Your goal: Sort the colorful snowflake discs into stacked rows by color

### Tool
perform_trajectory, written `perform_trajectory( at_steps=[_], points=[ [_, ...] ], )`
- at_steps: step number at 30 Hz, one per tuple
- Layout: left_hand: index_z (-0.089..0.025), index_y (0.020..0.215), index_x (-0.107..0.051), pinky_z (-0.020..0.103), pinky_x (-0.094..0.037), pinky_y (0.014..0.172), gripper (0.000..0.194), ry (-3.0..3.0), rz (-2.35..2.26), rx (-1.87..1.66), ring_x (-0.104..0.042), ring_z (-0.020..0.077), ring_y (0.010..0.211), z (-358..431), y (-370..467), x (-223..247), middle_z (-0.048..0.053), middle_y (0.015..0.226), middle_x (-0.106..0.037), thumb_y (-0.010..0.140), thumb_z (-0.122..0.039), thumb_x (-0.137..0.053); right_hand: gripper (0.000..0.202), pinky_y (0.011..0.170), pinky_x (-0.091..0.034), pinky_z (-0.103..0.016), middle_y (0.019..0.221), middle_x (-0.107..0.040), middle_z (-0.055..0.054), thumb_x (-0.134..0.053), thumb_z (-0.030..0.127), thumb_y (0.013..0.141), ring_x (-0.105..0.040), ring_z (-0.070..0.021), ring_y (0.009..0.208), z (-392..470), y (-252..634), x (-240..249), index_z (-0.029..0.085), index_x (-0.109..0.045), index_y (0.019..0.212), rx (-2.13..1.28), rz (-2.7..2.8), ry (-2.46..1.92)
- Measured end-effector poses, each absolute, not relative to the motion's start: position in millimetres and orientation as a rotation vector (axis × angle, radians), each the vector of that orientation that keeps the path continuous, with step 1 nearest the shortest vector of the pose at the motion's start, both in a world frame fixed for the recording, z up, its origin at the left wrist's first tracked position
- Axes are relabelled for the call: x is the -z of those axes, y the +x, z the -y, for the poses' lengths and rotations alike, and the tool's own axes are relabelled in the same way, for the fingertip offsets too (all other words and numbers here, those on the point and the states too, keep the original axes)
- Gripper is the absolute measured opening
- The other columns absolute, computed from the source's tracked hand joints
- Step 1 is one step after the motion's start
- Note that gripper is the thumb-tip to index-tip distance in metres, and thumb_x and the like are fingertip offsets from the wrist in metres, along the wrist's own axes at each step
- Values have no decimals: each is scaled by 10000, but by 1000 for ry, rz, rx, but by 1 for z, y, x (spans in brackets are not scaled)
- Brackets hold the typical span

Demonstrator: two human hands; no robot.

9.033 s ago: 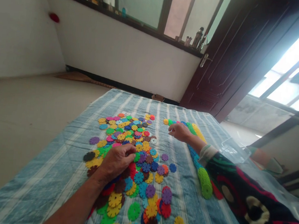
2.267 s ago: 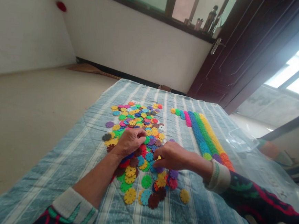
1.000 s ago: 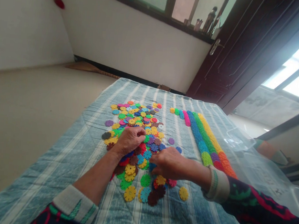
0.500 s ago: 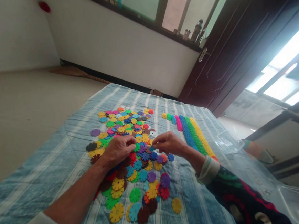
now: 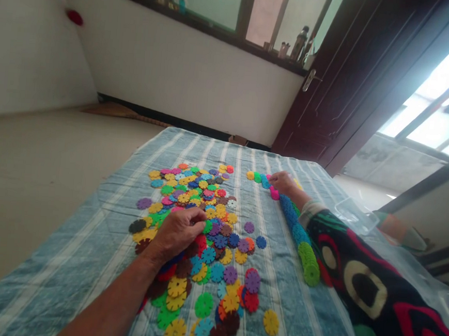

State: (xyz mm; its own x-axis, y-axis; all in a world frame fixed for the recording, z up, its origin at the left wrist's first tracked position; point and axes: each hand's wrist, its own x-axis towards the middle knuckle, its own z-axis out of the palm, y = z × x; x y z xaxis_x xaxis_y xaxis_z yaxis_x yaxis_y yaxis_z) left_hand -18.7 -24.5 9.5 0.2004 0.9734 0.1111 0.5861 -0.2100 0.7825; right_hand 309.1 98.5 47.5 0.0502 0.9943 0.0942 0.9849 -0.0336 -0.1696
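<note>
Many notched plastic discs in mixed colours lie in a loose heap, among them a yellow disc (image 5: pixel 174 333) at the near edge. My left hand (image 5: pixel 178 234) rests over the heap's left part, its fingers pinched beside a green disc (image 5: pixel 207 227); what they hold is too small to make out. Farther right, my right hand (image 5: pixel 283 182) is closed at the far end of the sorted rows, near the short pink row (image 5: pixel 274 193). Its fingertips hide whatever they hold. The long blue row (image 5: pixel 289 213) and a lime green stack (image 5: pixel 309 265) run towards me beside my right sleeve.
A striped cloth (image 5: pixel 115 221) covers the table. Clear plastic containers (image 5: pixel 355 214) stand at the right. Behind the table are a wall, a dark door (image 5: pixel 332 78) and a window sill with a flask (image 5: pixel 299 42).
My right hand has moved from the heap, away and to the right, to the far ends of the rows. A purple disc now shows at the heap's right side. My left hand has barely moved.
</note>
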Motion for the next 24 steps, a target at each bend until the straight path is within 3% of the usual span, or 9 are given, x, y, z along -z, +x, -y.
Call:
perform_trajectory(
  at_steps=[17, 24],
  points=[
    [-197, 763, -655, 253, -442, 573, 233, 1869, -1473, -801, -576, 153, 586, 24, -19, -9, -6, 638, -643, 702, -378, -520, 203, 698, -454, -274, 977, -737, -116, -617, 199, 802, -681, -278, 937, -111, 304, -36, 205, -771, 935, 57, 2092, -2193],
    [-199, 759, -653, 253, -440, 576, 230, 1880, -1477, -795, -569, 148, 572, 23, -18, -8, -10, 629, -636, 699, -376, -519, 246, 732, -470, -280, 1049, -726, -117, -633, 228, 827, -676, -270, 967, -109, 305, -37, 205, -737, 1048, 113, 2125, -2212]
  ],
)
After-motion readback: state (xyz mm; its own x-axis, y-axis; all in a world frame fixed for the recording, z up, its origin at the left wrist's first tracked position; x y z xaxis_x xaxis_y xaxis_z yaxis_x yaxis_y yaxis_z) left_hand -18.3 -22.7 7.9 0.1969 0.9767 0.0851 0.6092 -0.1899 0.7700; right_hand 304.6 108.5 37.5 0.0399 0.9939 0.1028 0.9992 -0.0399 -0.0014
